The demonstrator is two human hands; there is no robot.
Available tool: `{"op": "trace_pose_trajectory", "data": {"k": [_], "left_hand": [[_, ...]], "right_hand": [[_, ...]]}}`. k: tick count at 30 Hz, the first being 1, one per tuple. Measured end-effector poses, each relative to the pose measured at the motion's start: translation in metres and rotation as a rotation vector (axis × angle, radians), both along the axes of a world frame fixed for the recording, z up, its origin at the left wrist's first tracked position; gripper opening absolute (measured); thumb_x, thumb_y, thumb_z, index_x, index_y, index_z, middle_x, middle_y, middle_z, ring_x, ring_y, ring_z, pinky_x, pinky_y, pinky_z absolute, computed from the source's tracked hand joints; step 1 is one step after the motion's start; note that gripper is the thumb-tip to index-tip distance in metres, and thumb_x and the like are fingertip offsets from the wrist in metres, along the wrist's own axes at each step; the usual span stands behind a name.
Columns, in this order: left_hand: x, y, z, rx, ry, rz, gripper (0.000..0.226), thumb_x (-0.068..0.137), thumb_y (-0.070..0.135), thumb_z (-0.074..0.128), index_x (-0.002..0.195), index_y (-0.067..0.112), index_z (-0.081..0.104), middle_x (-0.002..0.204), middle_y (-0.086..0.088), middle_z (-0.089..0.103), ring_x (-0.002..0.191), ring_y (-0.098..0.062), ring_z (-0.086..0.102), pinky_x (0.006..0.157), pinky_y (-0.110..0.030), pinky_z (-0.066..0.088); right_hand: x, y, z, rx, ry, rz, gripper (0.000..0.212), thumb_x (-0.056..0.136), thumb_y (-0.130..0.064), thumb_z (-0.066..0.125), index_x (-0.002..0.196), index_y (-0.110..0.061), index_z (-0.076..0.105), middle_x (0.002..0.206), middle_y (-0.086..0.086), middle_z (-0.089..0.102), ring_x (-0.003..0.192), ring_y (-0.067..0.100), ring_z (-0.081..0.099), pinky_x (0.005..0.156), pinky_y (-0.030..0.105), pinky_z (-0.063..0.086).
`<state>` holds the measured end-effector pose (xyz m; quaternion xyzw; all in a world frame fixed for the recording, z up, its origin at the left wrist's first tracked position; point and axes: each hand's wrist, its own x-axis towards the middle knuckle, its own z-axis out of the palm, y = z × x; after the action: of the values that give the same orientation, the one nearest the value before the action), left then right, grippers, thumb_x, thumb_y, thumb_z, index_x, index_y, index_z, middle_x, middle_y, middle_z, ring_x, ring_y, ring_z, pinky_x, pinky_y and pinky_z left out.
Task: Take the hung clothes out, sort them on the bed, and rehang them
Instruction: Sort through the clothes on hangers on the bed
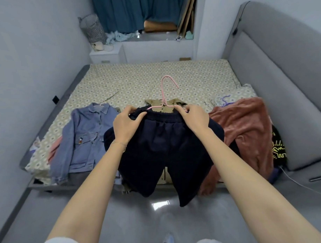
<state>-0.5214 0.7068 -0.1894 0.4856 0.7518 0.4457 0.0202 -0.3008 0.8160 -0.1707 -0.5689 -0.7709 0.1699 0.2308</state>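
Note:
Dark navy shorts (162,145) hang from a pink hanger (164,90) over the near edge of the bed (136,80). My left hand (127,122) grips the left end of the elastic waistband. My right hand (192,118) pinches the right end of the waistband, where the hanger's arm runs. The hanger's hook points up and away from me. A beige garment (161,105) lies on the bed behind the shorts, mostly hidden by them.
A blue denim jacket (83,135) lies on the bed to the left, a rust-pink fleece garment (243,129) to the right, with a purple hanger (226,101) behind it. A grey headboard (282,80) stands right. White nightstand (106,54) and laundry basket (92,29) at the back.

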Motion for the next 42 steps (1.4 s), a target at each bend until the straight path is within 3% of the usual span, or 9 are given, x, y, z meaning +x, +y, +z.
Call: {"op": "trace_pose_trajectory", "data": {"k": [6, 10, 12, 20, 23, 26, 29, 33, 42], "left_hand": [[0.073, -0.004, 0.000, -0.014, 0.017, -0.039, 0.030, 0.084, 0.049, 0.073, 0.090, 0.020, 0.066, 0.086, 0.010, 0.069, 0.081, -0.013, 0.064, 0.065, -0.029, 0.045], [0.135, 0.010, -0.005, -0.034, -0.012, -0.123, 0.032, 0.083, 0.051, 0.074, 0.091, 0.021, 0.067, 0.087, 0.011, 0.070, 0.083, -0.010, 0.065, 0.069, -0.031, 0.050], [0.165, 0.020, -0.008, -0.037, -0.044, -0.155, 0.033, 0.082, 0.050, 0.074, 0.090, 0.019, 0.068, 0.089, 0.009, 0.071, 0.084, -0.009, 0.065, 0.072, -0.028, 0.049], [0.273, 0.066, -0.021, -0.069, -0.206, -0.273, 0.028, 0.082, 0.049, 0.074, 0.086, 0.023, 0.065, 0.083, 0.017, 0.066, 0.082, 0.000, 0.061, 0.071, -0.016, 0.043], [0.292, 0.098, -0.026, -0.069, -0.261, -0.312, 0.031, 0.081, 0.052, 0.073, 0.084, 0.022, 0.064, 0.084, 0.013, 0.068, 0.086, -0.005, 0.064, 0.075, -0.024, 0.049], [0.310, 0.141, -0.027, -0.088, -0.271, -0.326, 0.033, 0.080, 0.056, 0.072, 0.087, 0.024, 0.065, 0.089, 0.010, 0.070, 0.089, -0.008, 0.064, 0.078, -0.030, 0.049], [0.327, 0.185, -0.028, -0.096, -0.278, -0.361, 0.032, 0.082, 0.055, 0.071, 0.089, 0.025, 0.065, 0.093, 0.011, 0.069, 0.089, -0.007, 0.062, 0.076, -0.030, 0.048], [0.342, 0.238, -0.033, -0.110, -0.316, -0.386, 0.029, 0.084, 0.051, 0.071, 0.087, 0.024, 0.063, 0.083, 0.013, 0.066, 0.078, -0.006, 0.061, 0.067, -0.026, 0.042], [0.347, 0.333, -0.063, -0.130, -0.458, -0.370, 0.024, 0.085, 0.047, 0.071, 0.083, 0.025, 0.061, 0.079, 0.008, 0.066, 0.072, -0.009, 0.060, 0.063, -0.026, 0.041]], "right_hand": [[0.078, -0.019, 0.001, -0.025, -0.052, -0.070, 0.065, 0.089, -0.071, 0.045, 0.054, -0.017, 0.035, 0.054, -0.003, 0.043, 0.051, 0.019, 0.042, 0.048, 0.031, 0.023], [0.147, -0.014, -0.010, -0.047, -0.048, -0.120, 0.068, 0.085, -0.077, 0.044, 0.057, -0.015, 0.048, 0.063, 0.002, 0.057, 0.069, 0.029, 0.057, 0.057, 0.034, 0.035], [0.182, -0.011, -0.010, -0.027, -0.053, -0.146, 0.068, 0.085, -0.076, 0.044, 0.054, -0.016, 0.044, 0.068, 0.004, 0.061, 0.072, 0.029, 0.058, 0.060, 0.034, 0.037], [0.288, 0.017, 0.003, 0.011, -0.111, -0.260, 0.066, 0.084, -0.075, 0.048, 0.054, -0.016, 0.042, 0.062, 0.001, 0.056, 0.067, 0.028, 0.055, 0.060, 0.033, 0.035], [0.309, 0.036, 0.009, 0.040, -0.153, -0.301, 0.064, 0.086, -0.072, 0.050, 0.056, -0.016, 0.043, 0.057, -0.003, 0.047, 0.063, 0.026, 0.048, 0.060, 0.032, 0.033], [0.325, 0.065, 0.014, 0.082, -0.171, -0.345, 0.064, 0.084, -0.073, 0.049, 0.059, -0.014, 0.048, 0.060, -0.002, 0.050, 0.062, 0.024, 0.045, 0.060, 0.032, 0.032], [0.341, 0.102, 0.017, 0.108, -0.207, -0.386, 0.066, 0.083, -0.076, 0.047, 0.057, -0.016, 0.041, 0.059, -0.001, 0.049, 0.059, 0.025, 0.045, 0.058, 0.032, 0.030], [0.351, 0.152, 0.015, 0.111, -0.257, -0.394, 0.067, 0.084, -0.075, 0.048, 0.053, -0.019, 0.029, 0.051, -0.005, 0.034, 0.056, 0.024, 0.040, 0.058, 0.032, 0.025], [0.350, 0.262, -0.003, 0.084, -0.269, -0.345, 0.063, 0.084, -0.072, 0.052, 0.052, -0.024, 0.027, 0.049, -0.004, 0.033, 0.053, 0.023, 0.035, 0.064, 0.033, 0.026]]}}
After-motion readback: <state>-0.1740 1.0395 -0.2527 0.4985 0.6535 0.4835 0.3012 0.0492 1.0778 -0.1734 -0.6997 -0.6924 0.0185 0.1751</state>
